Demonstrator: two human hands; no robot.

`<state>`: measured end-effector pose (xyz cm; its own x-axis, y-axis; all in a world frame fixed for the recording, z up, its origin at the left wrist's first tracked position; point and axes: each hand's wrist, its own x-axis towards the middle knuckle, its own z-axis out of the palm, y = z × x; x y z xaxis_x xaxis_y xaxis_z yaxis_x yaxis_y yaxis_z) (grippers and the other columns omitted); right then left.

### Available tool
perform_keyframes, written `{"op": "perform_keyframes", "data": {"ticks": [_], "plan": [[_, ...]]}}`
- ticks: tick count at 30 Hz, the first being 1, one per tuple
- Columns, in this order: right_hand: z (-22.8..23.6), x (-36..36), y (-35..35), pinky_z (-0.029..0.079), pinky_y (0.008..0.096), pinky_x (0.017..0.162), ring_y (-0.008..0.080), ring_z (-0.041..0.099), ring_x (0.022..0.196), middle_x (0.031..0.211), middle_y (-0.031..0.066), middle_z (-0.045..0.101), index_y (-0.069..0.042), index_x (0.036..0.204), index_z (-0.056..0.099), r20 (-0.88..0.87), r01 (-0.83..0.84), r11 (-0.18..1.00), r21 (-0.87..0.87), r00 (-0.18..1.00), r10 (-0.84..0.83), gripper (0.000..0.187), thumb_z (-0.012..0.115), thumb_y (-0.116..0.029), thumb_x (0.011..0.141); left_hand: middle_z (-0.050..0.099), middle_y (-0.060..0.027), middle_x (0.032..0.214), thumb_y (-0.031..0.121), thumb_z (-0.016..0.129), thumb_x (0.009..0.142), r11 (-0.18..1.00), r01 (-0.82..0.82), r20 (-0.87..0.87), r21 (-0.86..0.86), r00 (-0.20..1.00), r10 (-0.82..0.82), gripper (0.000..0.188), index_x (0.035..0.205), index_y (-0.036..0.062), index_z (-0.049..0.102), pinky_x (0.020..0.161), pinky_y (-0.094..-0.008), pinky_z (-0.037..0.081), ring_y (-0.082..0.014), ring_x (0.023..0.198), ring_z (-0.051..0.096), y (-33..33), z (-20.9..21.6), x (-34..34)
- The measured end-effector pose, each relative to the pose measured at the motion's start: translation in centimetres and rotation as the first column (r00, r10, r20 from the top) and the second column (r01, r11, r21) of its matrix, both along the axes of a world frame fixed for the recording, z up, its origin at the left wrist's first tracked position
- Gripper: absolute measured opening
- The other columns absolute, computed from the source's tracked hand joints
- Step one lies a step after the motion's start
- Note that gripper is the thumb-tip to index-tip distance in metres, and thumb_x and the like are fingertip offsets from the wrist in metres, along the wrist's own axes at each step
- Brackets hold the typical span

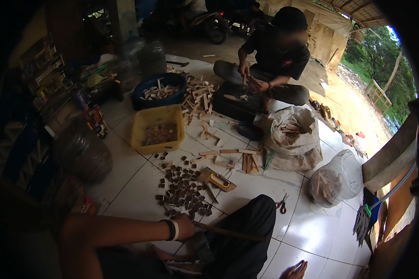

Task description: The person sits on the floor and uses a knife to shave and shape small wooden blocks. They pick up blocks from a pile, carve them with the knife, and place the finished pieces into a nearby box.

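My left hand, with a light band at its wrist, is closed round one end of a long, thin brown strip. The strip runs rightward across my dark-trousered leg; its exact kind is unclear. Just beyond this hand many small dark square pieces lie scattered over the tiles. Beside them rests a flat tool with a yellow handle. At the lower edge my right hand shows only partly, fingers stretched out above the floor, holding nothing visible. Scissors with red-and-dark handles lie beyond it, right of my knee.
A yellow tub, a blue basin and a wood-piece pile stand beyond the squares. Opposite sits a person handling a small piece over a black block. A woven sack, a plastic bag and a mop are rightward.
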<state>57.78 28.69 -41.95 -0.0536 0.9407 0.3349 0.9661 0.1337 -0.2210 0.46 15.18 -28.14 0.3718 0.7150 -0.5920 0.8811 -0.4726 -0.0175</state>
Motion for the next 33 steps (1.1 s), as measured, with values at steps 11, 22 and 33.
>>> {"op": "perform_keyframes", "data": {"ticks": [11, 22, 33], "plan": [[0.5, -0.5, 0.0, 0.048, 0.0559, 0.109, 0.0531, 0.056, 0.131, 0.149, 0.0353, 0.053, 0.002, 0.145, 0.057, 0.023, 0.005, 1.0, 0.016, 1.0, -0.005, 0.055, 0.047, -0.036, 0.106, 0.081, -0.0083, 0.099, 0.027, 0.072, 0.087, 0.994, -0.061, 0.004, -0.09, 0.998, 0.061, 0.021, 0.097, 0.013, 0.083, 0.071, -0.0468, 0.058, -0.029, 0.092, 0.078, 0.7, 1.3, 0.1], [0.5, -0.3, 0.0, 0.047, 0.056, 0.112, 0.0512, 0.055, 0.134, 0.153, 0.033, 0.05, 0.001, 0.147, 0.056, 0.03, 0.047, 0.998, -0.044, 0.998, -0.046, 0.056, 0.041, -0.036, 0.109, 0.08, -0.0099, 0.1, 0.028, 0.073, 0.086, 0.992, -0.06, -0.006, -0.112, 0.998, 0.059, 0.022, 0.1, 0.0141, 0.083, 0.074, -0.0475, 0.058, -0.0316, 0.093, 0.078, 0.7, 0.7, 0.0], [-3.1, 2.1, 0.5, 0.027, 0.049, 0.124, 0.0333, 0.037, 0.155, 0.168, 0.0138, 0.041, -0.009, 0.16, 0.046, 0.108, 0.169, 0.981, -0.1, 0.982, -0.158, 0.058, 0.037, -0.041, 0.113, 0.08, -0.0121, 0.103, 0.028, 0.073, 0.086, 0.989, -0.084, -0.01, -0.125, 0.996, 0.083, 0.025, 0.104, 0.0135, 0.082, 0.08, -0.0476, 0.056, -0.0359, 0.102, 0.074, 0.3, 1.2, 0.2]]}}
